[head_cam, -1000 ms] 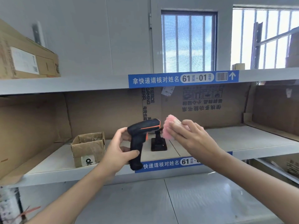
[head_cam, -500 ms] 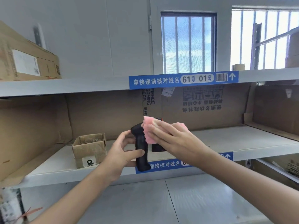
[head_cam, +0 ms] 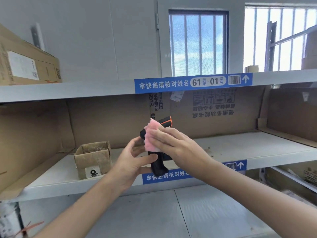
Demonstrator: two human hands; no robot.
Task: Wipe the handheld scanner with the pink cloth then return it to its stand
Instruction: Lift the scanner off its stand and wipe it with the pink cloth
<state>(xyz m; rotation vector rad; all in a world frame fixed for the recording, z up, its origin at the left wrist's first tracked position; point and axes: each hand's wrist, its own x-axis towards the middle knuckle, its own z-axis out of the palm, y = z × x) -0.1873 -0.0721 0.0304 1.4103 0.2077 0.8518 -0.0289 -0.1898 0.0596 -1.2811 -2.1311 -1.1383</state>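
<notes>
The black handheld scanner (head_cam: 158,166) with orange trim stands upright in front of the middle shelf. My left hand (head_cam: 133,162) grips its handle from the left. My right hand (head_cam: 178,148) presses the pink cloth (head_cam: 151,138) flat against the scanner's body and head, covering most of it; only the orange-edged nose and the handle's lower end show. The scanner's black stand (head_cam: 167,157) is mostly hidden behind my right hand on the shelf.
A small open cardboard box (head_cam: 93,159) sits on the grey shelf (head_cam: 248,148) to the left. Flattened cardboard lines the back and sides. A large carton (head_cam: 29,66) rests on the upper shelf at left. Barred windows are behind.
The right hand with the cloth moved left from the scanner's nose onto its body. The scanner's head has tilted up and the stand is now covered.
</notes>
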